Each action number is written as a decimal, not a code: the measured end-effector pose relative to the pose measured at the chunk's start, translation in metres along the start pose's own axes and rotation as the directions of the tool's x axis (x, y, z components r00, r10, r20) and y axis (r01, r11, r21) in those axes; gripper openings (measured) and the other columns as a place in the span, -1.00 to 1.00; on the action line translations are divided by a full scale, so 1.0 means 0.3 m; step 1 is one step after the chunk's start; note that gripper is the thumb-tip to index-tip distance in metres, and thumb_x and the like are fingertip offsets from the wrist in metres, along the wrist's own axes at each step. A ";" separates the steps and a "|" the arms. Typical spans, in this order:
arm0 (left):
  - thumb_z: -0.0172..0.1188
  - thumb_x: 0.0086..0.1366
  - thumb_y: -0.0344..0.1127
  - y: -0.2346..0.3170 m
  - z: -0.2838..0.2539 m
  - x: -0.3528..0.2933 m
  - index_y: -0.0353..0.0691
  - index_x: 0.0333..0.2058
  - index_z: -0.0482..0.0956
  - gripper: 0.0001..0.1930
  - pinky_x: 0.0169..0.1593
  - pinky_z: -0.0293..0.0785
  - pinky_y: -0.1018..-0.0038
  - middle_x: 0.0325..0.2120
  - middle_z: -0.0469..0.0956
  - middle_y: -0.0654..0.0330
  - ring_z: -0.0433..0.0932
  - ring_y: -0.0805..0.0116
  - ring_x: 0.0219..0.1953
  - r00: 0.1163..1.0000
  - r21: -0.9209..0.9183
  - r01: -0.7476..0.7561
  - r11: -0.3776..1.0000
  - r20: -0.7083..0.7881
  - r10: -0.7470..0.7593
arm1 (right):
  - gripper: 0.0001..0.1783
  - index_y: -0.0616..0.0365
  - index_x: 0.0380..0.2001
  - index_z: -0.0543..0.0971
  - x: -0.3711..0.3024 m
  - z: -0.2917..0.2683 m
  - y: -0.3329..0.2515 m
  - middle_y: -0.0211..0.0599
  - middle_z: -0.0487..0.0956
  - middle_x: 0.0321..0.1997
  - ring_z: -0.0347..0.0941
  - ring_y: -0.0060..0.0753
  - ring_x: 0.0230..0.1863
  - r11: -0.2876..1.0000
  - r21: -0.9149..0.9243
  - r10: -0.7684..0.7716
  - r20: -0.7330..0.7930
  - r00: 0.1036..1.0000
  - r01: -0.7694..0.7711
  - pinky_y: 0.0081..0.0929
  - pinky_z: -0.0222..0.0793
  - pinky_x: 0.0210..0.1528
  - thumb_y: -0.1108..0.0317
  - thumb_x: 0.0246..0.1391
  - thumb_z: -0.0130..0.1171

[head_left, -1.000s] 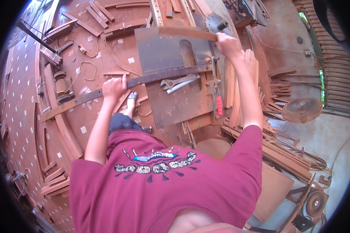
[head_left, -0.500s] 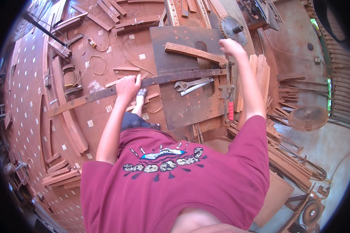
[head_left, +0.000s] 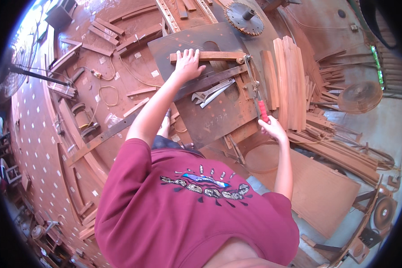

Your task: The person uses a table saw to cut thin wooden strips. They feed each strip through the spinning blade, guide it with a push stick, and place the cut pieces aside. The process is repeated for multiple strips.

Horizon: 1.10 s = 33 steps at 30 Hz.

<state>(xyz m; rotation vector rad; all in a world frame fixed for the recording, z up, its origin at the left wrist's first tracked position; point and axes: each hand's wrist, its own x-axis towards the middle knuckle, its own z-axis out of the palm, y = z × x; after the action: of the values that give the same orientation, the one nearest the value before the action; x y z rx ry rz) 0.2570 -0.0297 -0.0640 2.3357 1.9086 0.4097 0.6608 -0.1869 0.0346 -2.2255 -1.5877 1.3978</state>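
A workshop bench is seen from above, with a dark metal plate (head_left: pixel 232 127) at its centre. A short wooden piece (head_left: pixel 221 56) is laid crosswise on the plate's far half, its right end beside the bolts of a metal lever clamp (head_left: pixel 253 80). The wood is held down near its left end by the left hand (head_left: pixel 189 65), whose fingers are spread flat across it rather than curled in a grip. The clamp's red handle (head_left: pixel 263 110) is grasped near its lower end by the fingers of the right hand (head_left: pixel 272 128). The placing of the wood appears to be done; the clamping seems to be under way, but whether the wood is pressed by the clamp's tip cannot be told. No contact is made with the round saw blade (head_left: pixel 236 20), which stands apart beyond the plate. On the near side of the wood, a long dark bar (head_left: pixel 196 85) and an adjustable wrench (head_left: pixel 205 94) are seen. Many strips (head_left: pixel 292 85) are stacked at the right, their state of finish unclear.
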 end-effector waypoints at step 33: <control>0.07 0.23 0.38 0.025 -0.055 -0.061 -0.11 0.30 0.35 -0.16 0.29 0.05 0.11 0.13 0.35 -0.02 0.25 0.03 0.24 0.992 -0.138 0.109 0.984 0.074 -0.100 | -0.68 0.38 -0.55 0.61 0.047 -0.213 -0.608 0.09 0.62 -0.46 0.59 0.00 -0.41 0.741 -0.663 -0.163 -0.023 0.986 0.106 -0.16 0.50 -0.28 0.30 -0.01 0.04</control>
<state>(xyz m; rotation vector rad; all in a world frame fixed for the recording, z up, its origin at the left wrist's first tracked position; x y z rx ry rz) 0.2565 -0.0507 -0.0490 2.1228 1.8949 0.4361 0.5754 -0.0646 0.1582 -2.3611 -2.4478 0.7425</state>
